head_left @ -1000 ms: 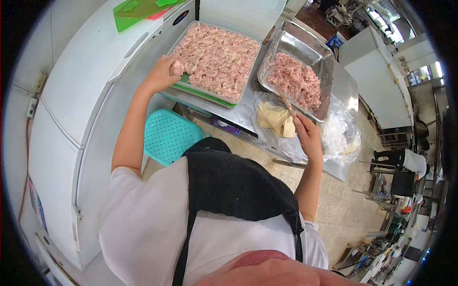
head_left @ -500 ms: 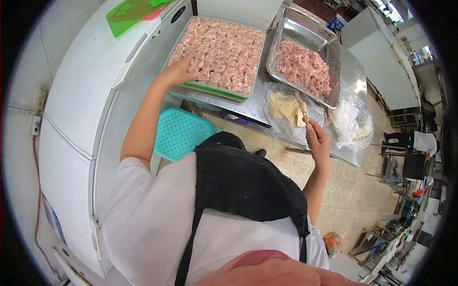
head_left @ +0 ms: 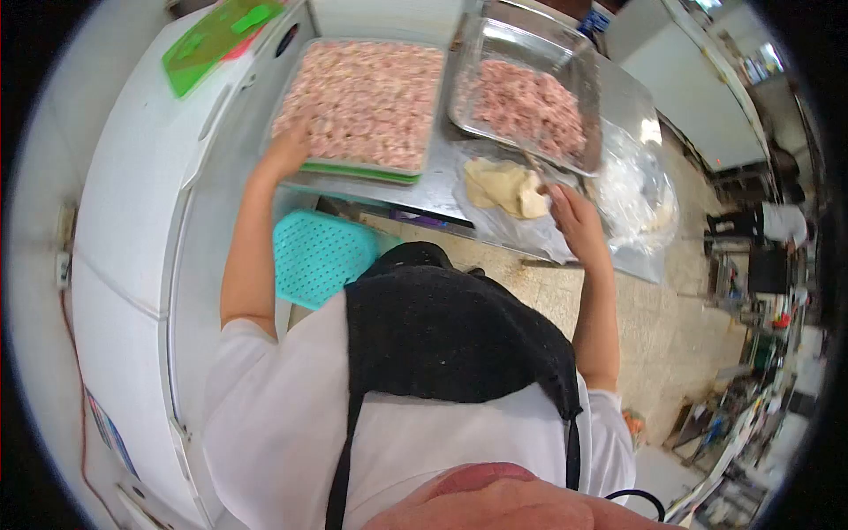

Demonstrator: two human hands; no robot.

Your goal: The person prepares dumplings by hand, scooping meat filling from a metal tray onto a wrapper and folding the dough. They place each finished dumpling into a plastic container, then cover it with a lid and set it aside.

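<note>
L hand [head_left: 287,148] sat on dumplings [head_left: 367,97] at tray [head_left: 358,168] near-left corner, grip can't tell (blur); R hand [head_left: 576,219] closed on stick [head_left: 533,170] by wrappers [head_left: 502,185]; dumplings prob soft/fragile, lift lightly by sides

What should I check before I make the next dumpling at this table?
1. Left hand is free: cannot tell, it is blurred at the corner of the dumpling tray.
2. Right hand grips the stick: ok.
3. Wrappers are close to the right hand: ok.
4. Meat is left in the meat tray: ok.
5. Free room in the dumpling tray: cannot tell, it looks nearly full.
</note>
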